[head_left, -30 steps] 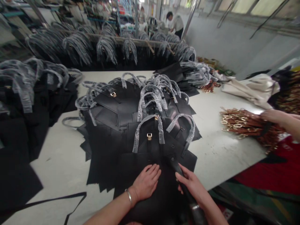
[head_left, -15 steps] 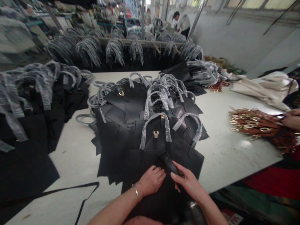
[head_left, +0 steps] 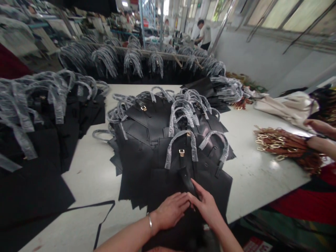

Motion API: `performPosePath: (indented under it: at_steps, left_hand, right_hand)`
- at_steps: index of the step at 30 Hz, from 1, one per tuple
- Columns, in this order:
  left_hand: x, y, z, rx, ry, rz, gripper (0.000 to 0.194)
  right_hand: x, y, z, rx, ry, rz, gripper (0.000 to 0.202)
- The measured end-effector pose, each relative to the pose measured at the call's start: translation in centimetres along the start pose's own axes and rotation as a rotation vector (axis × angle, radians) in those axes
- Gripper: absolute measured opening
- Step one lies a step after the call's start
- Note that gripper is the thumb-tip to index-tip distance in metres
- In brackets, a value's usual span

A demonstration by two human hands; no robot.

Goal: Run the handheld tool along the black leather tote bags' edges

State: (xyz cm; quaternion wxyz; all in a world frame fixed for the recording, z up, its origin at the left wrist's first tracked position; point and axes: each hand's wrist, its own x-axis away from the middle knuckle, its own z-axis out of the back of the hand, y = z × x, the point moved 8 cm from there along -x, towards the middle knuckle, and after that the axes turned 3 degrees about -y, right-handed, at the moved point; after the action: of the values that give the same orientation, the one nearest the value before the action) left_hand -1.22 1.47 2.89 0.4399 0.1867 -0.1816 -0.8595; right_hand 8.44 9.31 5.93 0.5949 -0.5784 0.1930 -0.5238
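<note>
A black leather-like panel (head_left: 168,182) lies at the front of the pile, under both hands. My left hand (head_left: 172,210) rests flat on it, fingers stretched out together and fingertips beside my right thumb. In my right hand (head_left: 204,203) is a black strap-like piece (head_left: 187,178), gripped between thumb and fingers; its far end lies over the panel. Just beyond is a black bag piece with a gold buckle (head_left: 181,152) and a plastic-wrapped handle (head_left: 194,148). The lower end of the held piece is blurred and partly hidden by my right arm.
More black bag pieces with wrapped handles lie at left (head_left: 49,140) and at the back right (head_left: 204,87). A thin black strap (head_left: 105,217) lies front left. Another person's hands (head_left: 320,140) are by brown straps with gold clasps (head_left: 283,141). Handles hang on a rack behind.
My hands have come together, with the left fingertips now meeting my right thumb. The black strap-like piece has shifted slightly. The view has tilted up, and the other person's hands show more.
</note>
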Motion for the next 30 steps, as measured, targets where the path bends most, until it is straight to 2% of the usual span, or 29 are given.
performPosePath:
  at_steps: [3,6,10,16,19,26,30]
  left_hand:
    - [3.7,-1.8,1.7,-0.06,0.068,0.169,0.044]
    - [5.9,-2.5,1.8,-0.08,0.101,0.18,0.04]
    - [6.2,-2.4,0.5,-0.025,0.102,0.121,0.031]
    - [5.9,-2.8,-1.6,-0.033,0.047,0.121,0.023]
    - [5.8,-2.9,-1.8,-0.033,0.041,0.133,0.027]
    - [5.6,-2.6,-1.6,0.049,0.051,0.153,0.028]
    - [5.4,-2.4,-1.7,0.013,0.019,0.148,0.031]
  right_hand:
    - [1.8,0.0,-1.9,-0.106,-0.201,-0.137,0.072]
    - [2.2,-0.7,-4.3,-0.155,-0.297,-0.186,0.071]
    - [0.7,-1.8,-7.6,-0.122,-0.346,-0.154,0.067]
    - [-3.8,-3.8,-11.1,0.037,-0.291,-0.021,0.06]
    - [-4.7,-4.3,-11.7,0.061,-0.285,-0.019,0.064]
    - [-2.8,-3.5,-10.0,0.105,-0.349,-0.068,0.055]
    - [-4.3,-4.1,-11.4,0.083,-0.314,-0.041,0.055]
